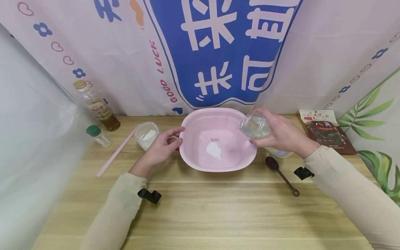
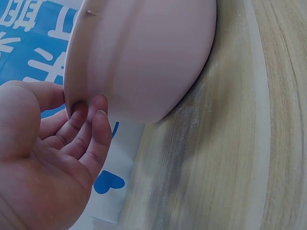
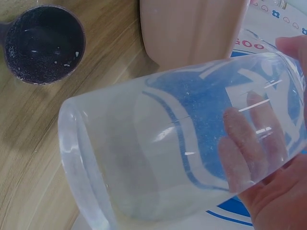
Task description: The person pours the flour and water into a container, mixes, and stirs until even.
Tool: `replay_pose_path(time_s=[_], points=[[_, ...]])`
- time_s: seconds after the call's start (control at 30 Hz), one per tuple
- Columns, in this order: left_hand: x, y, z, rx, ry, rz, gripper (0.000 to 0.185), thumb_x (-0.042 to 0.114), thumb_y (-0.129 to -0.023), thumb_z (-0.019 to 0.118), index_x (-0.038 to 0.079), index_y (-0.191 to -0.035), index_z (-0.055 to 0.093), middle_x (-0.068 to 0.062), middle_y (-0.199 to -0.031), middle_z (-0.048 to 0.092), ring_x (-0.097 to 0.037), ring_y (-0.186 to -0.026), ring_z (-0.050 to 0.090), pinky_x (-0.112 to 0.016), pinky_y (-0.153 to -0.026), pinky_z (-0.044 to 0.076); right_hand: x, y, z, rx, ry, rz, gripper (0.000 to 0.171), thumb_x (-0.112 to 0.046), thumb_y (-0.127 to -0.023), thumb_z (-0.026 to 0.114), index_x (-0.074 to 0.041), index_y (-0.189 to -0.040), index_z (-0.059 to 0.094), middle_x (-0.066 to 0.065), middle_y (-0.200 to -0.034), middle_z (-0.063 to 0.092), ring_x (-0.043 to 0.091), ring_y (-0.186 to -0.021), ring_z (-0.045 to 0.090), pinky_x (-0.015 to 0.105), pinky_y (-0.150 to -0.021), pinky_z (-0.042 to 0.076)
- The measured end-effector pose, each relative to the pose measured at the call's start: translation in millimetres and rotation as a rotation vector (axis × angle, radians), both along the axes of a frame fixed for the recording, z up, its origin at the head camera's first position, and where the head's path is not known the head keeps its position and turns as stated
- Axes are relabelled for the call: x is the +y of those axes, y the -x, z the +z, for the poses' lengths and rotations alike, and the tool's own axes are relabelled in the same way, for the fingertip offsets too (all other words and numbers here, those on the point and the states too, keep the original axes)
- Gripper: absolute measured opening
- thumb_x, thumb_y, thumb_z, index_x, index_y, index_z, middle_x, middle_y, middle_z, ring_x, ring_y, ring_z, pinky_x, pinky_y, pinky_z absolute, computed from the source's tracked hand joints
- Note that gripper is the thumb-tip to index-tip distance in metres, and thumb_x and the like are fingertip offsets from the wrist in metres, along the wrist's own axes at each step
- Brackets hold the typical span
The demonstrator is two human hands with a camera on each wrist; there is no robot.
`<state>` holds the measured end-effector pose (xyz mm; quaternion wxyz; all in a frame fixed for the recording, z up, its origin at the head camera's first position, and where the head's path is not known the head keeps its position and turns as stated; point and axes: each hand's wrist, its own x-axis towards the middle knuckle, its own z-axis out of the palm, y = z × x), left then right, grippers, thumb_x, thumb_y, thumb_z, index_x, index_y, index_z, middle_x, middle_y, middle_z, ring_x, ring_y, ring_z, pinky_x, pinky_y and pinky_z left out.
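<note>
A pink plastic basin (image 1: 200, 122) stands on the wooden table, with a small patch of white powder (image 1: 214, 150) on its bottom. My left hand (image 1: 162, 146) pinches the basin's left rim between thumb and fingers; the left wrist view shows these fingers curled under the lip. Over the right rim, my right hand (image 1: 281, 130) grips a clear glass cup (image 1: 254, 125), tilted with its mouth toward the basin. Clear liquid lies inside the cup, and a faint stream appears to fall from it into the basin. Fingers show through the cup's wall in the right wrist view.
To the left are a jar of white powder (image 1: 147, 136), pink chopsticks (image 1: 115, 156), a green-capped shaker (image 1: 99, 136) and an oil bottle (image 1: 100, 108). A brown measuring spoon (image 1: 272, 164) and a spice packet (image 1: 326, 130) lie right. A round item (image 1: 281, 153) is partly hidden beneath my right hand.
</note>
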<state>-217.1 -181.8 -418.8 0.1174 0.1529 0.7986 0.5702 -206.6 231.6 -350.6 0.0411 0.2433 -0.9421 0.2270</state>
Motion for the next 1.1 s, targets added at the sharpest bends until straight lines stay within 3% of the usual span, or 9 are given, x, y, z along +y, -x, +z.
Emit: replay_pose_path(time_s=[1.1], points=[[0.4, -1.5, -2.5, 0.005, -0.020, -0.001, 0.048, 0.002, -0.109, 0.054, -0.007, -0.156, 0.047, -0.028, -0.128, 0.056, -0.007, -0.091, 0.070, -0.022, -0.082, 0.063, -2.7, 3.1, 7.3, -0.052, -0.128, -0.003, 0.087, -0.041, -0.083, 0.091, -0.015, -0.154, 0.046, 0.021, -0.130, 0.072, 0.038, -0.104, 0.072, 0.057, -0.083, 0.062]])
